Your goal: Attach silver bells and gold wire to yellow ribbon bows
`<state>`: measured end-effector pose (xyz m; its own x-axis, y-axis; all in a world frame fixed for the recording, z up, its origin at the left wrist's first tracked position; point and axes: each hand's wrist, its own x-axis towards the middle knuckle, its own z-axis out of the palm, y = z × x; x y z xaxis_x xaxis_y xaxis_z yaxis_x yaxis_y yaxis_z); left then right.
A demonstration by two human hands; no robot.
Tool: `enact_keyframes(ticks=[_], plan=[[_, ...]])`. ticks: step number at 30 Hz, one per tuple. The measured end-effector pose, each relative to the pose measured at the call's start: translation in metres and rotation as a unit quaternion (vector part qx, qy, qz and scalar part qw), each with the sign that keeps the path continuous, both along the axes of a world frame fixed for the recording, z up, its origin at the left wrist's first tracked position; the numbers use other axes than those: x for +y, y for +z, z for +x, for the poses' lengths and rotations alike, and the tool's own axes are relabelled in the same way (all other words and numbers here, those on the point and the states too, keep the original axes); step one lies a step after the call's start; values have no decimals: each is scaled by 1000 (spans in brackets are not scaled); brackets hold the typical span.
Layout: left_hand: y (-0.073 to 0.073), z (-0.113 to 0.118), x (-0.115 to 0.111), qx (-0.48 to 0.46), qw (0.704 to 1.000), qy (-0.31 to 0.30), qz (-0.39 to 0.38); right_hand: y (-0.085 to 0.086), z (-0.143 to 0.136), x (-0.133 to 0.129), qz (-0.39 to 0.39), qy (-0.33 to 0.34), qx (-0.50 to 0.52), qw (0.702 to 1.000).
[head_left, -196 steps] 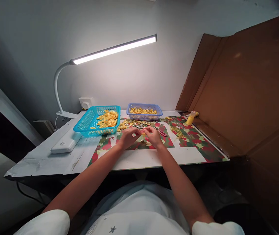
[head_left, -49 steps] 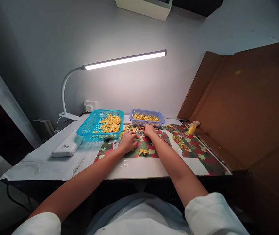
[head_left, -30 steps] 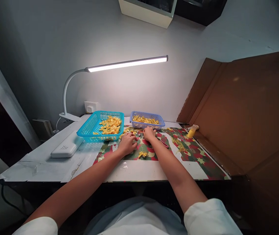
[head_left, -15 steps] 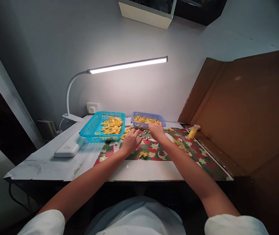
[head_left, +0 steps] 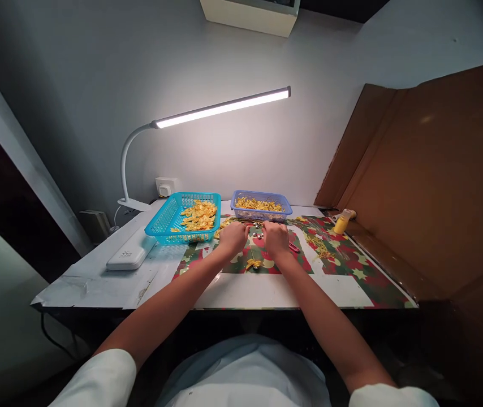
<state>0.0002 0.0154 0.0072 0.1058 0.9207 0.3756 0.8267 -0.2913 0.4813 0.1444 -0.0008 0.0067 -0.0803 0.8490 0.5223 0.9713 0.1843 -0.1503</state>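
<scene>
My left hand (head_left: 233, 238) is closed over the patterned sheet (head_left: 233, 264), just right of the turquoise basket (head_left: 159, 223). Facing it, a small gap away, my right hand (head_left: 276, 238) is closed too, in front of the purple basket (head_left: 262, 215). What the fingers of either hand pinch is too small to make out. Several small silver bells (head_left: 258, 235) lie between the hands. Nearer to me rests a gold bow (head_left: 253, 264) with a bell. A red tool (head_left: 293, 247) shows beside my right hand.
Gold pieces (head_left: 199, 216) fill part of the turquoise basket. A white power bank (head_left: 128, 254) lies at the left, below a clamp lamp (head_left: 224, 106). At the right stand a yellow bottle (head_left: 342, 222) and a cardboard panel (head_left: 428, 186); gold strands (head_left: 320, 247) lie on the sheet.
My right hand has come back from the purple basket's front edge to beside the bells. My left hand's fingers have closed. The red tool is now visible, and the camera view has shifted slightly.
</scene>
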Motion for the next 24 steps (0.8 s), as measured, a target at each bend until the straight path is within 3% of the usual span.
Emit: enact_keyframes(ticks=[5,9,18,24], plan=[[-12,5,6,-123,991,3,-54,-8,-1,5,38,-12,119,992],[-26,9,8,-237,965,-7,-114,-14,-9,8,42,8,249,967],[-35,7,13,-399,891,-82,-198,-25,-21,12,9,69,511,856],[-31,8,8,-453,868,-124,-160,-32,-20,16,3,94,598,796]])
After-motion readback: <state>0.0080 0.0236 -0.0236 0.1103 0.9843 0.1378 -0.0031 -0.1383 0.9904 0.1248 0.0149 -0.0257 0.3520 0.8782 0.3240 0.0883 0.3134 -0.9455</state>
